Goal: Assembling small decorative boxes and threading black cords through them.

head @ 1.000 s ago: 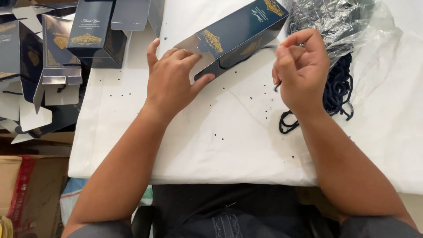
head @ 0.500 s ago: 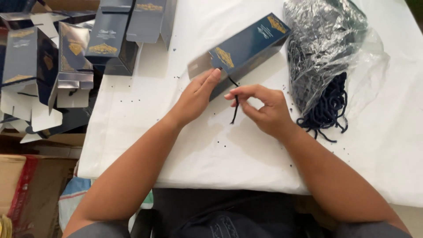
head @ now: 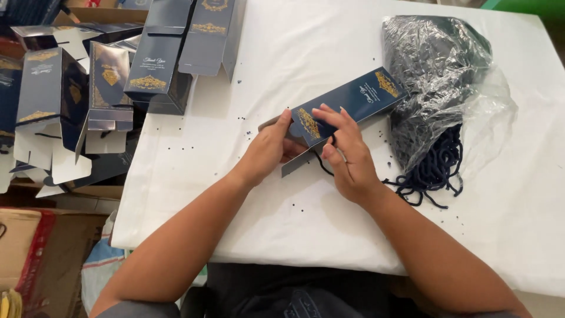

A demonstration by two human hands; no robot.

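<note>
The left hand [head: 268, 150] grips the near end of the blue box [head: 341, 109]; the right hand [head: 347, 156], now against the box, pinches a dark cord [head: 322, 164].

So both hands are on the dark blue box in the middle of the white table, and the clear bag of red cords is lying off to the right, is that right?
Not quite: the cords spilling from the clear bag are dark navy, not red, as the head view shows. The rest holds: the left hand and right hand are both on the dark blue box on the white table, with the bag to the right.
</note>
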